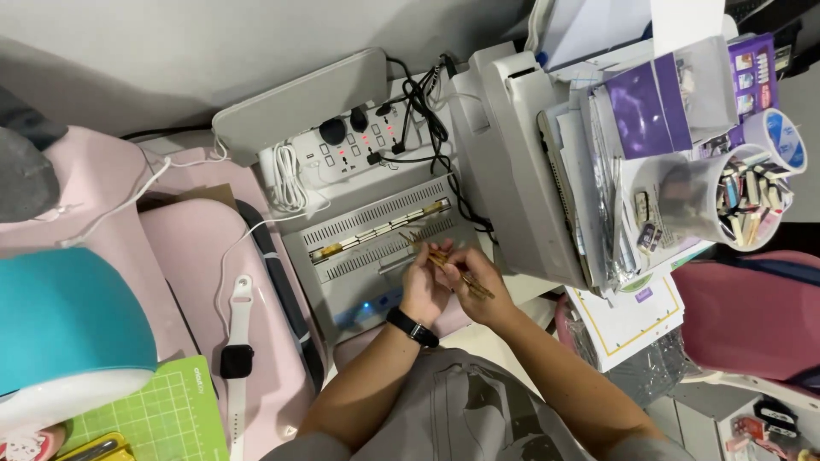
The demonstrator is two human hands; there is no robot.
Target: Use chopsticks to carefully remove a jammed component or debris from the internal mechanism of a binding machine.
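The person's two hands meet just in front of a grey binding machine (pixel 376 248), over its near edge. The left hand (pixel 424 288), with a black wristband (pixel 412 327) on its wrist, has its fingers (pixel 440 259) curled narrowly around one end of a thin gold strip (pixel 457 271). The right hand (pixel 480 290) pinches the same strip from the other side, so that a short gold end sticks out past its fingers toward the right. Both hands touch each other at the fingertips.

The binding machine carries two slotted rows along its top, with another gold strip (pixel 380 229) lying in the channel between them. Behind it a white power strip (pixel 350 145) holds several black plugs, and a tangle of black cables (pixel 431 119) runs from it toward a white printer (pixel 512 171) at the right. Papers and clear sleeves are stacked on the printer, and a clear cup (pixel 726 192) full of small items lies tipped on top of them.

To the left, a white smartwatch (pixel 237 358) lies flat on a pink machine (pixel 205 282), near a green cutting mat (pixel 162 414) and a teal rounded object (pixel 68 324). A white charging cable (pixel 171 171) trails across the pink surface.
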